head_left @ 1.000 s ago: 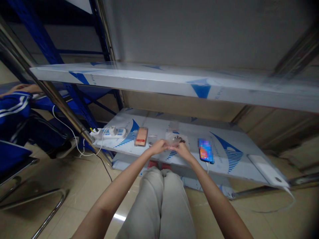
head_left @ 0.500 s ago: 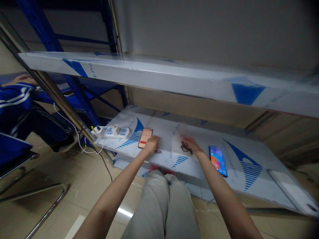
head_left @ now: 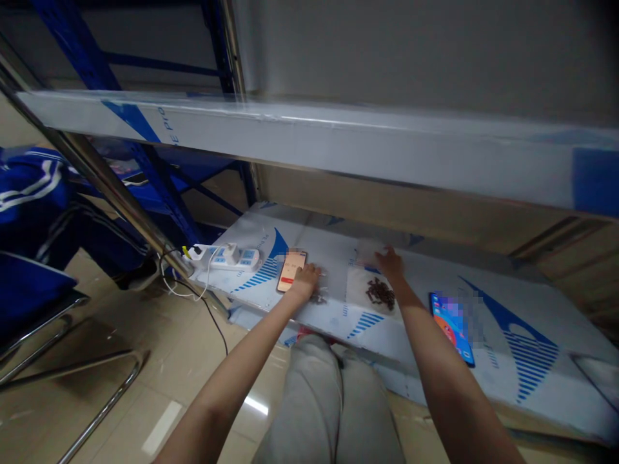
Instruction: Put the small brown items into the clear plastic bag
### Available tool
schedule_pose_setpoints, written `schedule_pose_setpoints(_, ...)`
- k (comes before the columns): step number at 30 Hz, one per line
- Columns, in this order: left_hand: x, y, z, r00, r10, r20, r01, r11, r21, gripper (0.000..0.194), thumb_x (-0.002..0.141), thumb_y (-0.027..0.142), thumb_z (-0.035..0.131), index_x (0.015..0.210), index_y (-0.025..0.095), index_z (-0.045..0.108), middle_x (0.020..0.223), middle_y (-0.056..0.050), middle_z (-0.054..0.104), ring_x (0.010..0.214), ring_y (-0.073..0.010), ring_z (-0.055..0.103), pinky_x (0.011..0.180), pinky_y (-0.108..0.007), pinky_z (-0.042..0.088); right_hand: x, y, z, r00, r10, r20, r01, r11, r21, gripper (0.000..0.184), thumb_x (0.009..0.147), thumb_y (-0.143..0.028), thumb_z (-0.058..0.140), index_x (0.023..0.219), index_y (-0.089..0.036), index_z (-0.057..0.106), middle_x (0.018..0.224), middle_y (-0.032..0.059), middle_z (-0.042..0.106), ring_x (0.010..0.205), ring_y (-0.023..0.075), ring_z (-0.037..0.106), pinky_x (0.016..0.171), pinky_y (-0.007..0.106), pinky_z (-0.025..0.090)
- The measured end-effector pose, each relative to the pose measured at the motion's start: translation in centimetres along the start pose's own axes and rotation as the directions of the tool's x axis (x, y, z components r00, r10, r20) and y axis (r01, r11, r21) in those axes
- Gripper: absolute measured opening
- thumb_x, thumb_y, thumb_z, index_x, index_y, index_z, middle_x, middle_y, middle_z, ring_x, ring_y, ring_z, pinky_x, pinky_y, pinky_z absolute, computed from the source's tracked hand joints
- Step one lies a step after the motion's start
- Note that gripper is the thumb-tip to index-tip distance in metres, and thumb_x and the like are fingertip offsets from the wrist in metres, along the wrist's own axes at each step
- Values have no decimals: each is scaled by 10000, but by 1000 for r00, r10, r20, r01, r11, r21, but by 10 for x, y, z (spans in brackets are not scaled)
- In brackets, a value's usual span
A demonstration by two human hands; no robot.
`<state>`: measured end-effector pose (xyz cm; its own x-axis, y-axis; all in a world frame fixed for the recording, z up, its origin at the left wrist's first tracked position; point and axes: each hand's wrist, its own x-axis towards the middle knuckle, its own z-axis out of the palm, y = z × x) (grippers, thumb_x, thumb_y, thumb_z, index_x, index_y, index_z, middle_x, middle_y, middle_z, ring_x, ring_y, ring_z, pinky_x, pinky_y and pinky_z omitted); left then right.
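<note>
My left hand point(head_left: 306, 282) rests palm down on the white shelf panel point(head_left: 329, 322), just right of a phone point(head_left: 291, 270) with a lit orange-and-red screen. A few small dark bits point(head_left: 318, 299) lie beside that hand. My right hand point(head_left: 389, 263) is at the far edge of a clear plastic sheet point(head_left: 360, 290), touching it. A heap of dark brown bits point(head_left: 380, 294) lies on the sheet just below my right hand. A second phone point(head_left: 451, 328) in a blue case lies further right, with part of its screen blurred.
A white power strip point(head_left: 232, 256) with white and black cables sits at the panel's left end. A metal shelf point(head_left: 309, 138) runs overhead, with a chrome post point(head_left: 120, 193) and blue rack uprights. At left are a person's blue-and-white sleeve point(head_left: 29, 187) and a blue chair seat point(head_left: 29, 283). My knees point(head_left: 329, 406) sit below the panel.
My hands were together over the plastic sheet and have moved apart. The left went to the phone and the right to the sheet's far edge. The view has swung left.
</note>
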<state>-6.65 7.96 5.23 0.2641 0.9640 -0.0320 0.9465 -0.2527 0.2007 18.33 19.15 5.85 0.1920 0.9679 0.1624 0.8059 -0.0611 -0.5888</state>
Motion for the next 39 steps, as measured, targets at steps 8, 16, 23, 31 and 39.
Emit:
schedule_pose_setpoints(8,3,2,-4,999,-46,-12,46,998,-40,173,701,175,559,854,98,582,957,-155,557,1002,-295,445,850,-424,323,-67,-42,-3,929,-345,132,348,938,3,298,785,-279,438,1059,-197,519,923,66,616,796,191,574,682,282,409)
schedule_pose_setpoints(16,-18,10,-11,996,91,-17,-93,959,-268,210,676,283,599,801,115,592,776,-59,596,732,-155,522,664,-232,388,-130,-51,21,864,-375,337,251,899,358,159,692,-318,549,763,-218,650,745,21,669,705,170,601,650,260,433)
schedule_pose_setpoints(23,-43,23,-31,946,292,140,-162,802,-575,245,754,298,477,724,90,604,601,-9,574,557,-95,481,542,-188,355,-142,-35,-5,820,-460,341,285,844,454,197,688,-336,552,741,-180,660,744,42,672,697,177,592,673,278,432)
schedule_pose_setpoints(31,-50,51,-46,883,324,341,-107,844,-525,175,728,166,467,679,90,618,550,-13,585,488,-79,501,487,-170,377,-156,-25,-27,785,-510,352,337,828,448,180,693,-318,553,742,-186,666,744,33,671,699,184,582,670,285,423)
schedule_pose_setpoints(39,-43,66,-53,955,271,122,-159,814,-559,220,681,317,552,688,110,626,612,-28,633,506,-87,522,468,-165,367,-173,-18,-37,971,-225,-86,240,886,397,328,655,-382,579,908,-174,595,909,89,628,778,203,567,710,327,436)
